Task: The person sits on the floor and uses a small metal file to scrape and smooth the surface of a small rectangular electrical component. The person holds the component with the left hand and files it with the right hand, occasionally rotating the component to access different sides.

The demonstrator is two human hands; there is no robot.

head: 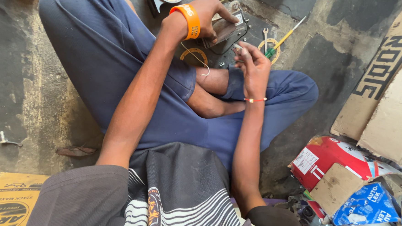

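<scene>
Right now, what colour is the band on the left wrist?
Orange wristband, clearest in the head view.

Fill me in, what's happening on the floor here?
A person sits cross-legged on a concrete floor. The left hand, with an orange wristband, presses on a dark metal housing lying on the floor. The right hand hovers beside it, pinching something small I cannot identify. A small wrench, a yellow-handled tool and two ring-shaped gaskets lie nearby. Cardboard and packaging are piled off to one side.
</scene>
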